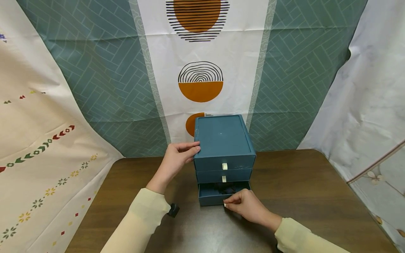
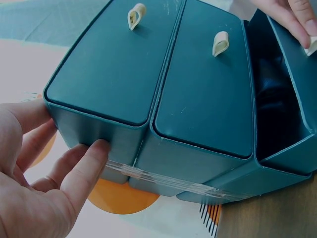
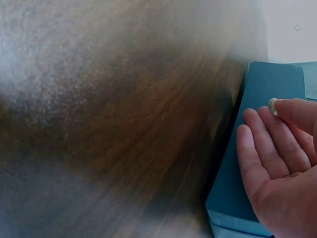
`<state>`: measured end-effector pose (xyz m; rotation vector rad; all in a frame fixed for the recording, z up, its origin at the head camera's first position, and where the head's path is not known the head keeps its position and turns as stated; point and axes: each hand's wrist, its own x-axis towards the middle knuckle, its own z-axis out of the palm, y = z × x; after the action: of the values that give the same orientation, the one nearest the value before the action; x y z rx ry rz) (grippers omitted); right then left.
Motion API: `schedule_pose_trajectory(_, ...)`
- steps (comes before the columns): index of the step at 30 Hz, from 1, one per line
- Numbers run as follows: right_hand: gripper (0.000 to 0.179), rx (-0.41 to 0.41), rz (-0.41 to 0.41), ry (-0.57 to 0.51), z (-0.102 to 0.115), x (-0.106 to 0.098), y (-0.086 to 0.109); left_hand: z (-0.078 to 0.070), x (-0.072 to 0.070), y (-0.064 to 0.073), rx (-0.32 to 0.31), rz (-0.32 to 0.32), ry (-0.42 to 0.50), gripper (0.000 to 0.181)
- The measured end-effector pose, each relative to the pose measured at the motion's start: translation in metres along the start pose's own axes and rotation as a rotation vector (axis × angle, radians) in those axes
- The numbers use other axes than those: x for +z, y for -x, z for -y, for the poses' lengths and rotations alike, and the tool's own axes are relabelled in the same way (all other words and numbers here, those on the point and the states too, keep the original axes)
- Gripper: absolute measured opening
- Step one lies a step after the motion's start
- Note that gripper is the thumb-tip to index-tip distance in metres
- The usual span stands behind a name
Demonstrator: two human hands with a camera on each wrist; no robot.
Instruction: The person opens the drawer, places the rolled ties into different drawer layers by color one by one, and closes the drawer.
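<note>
A teal desktop drawer unit (image 1: 223, 137) with three stacked drawers stands on the table. Its bottom drawer (image 1: 210, 200) is pulled partway out, and something dark (image 1: 226, 188) lies inside, too dim to identify. My right hand (image 1: 248, 207) pinches the cream pull tab (image 3: 273, 106) at that drawer's front between thumb and fingertip. Against the unit's upper left side, my left hand (image 1: 177, 158) touches the wall and top edge with fairly straight fingers (image 2: 91, 163). The upper two drawers are closed, each with a cream loop tab (image 2: 220, 43).
The brown wooden table (image 1: 300, 189) extends on both sides of the unit. Behind it hangs a green and white patterned cloth (image 1: 202, 49). Pale cloths drape at left and right. Clear tape (image 2: 163, 179) runs along the unit's side.
</note>
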<state>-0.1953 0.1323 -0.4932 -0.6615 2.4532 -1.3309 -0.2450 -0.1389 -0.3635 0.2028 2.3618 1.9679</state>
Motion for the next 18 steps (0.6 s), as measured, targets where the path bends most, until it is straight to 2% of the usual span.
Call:
schedule_pose_trajectory(4,0.016,-0.008,-0.010,0.001,0.000,0.000,-0.003,-0.004,0.000,0.002,-0.021,0.012,0.008,0.035)
schedule_pose_trajectory(13,0.017,-0.007,-0.008,-0.002,-0.002,-0.002,-0.007,-0.025,0.002,0.012,-0.055,0.033,0.014,0.036)
schedule_pose_trajectory(18,0.017,-0.022,-0.010,-0.005,-0.002,-0.004,-0.009,-0.013,0.001,0.007,-0.027,0.019,0.009,0.036)
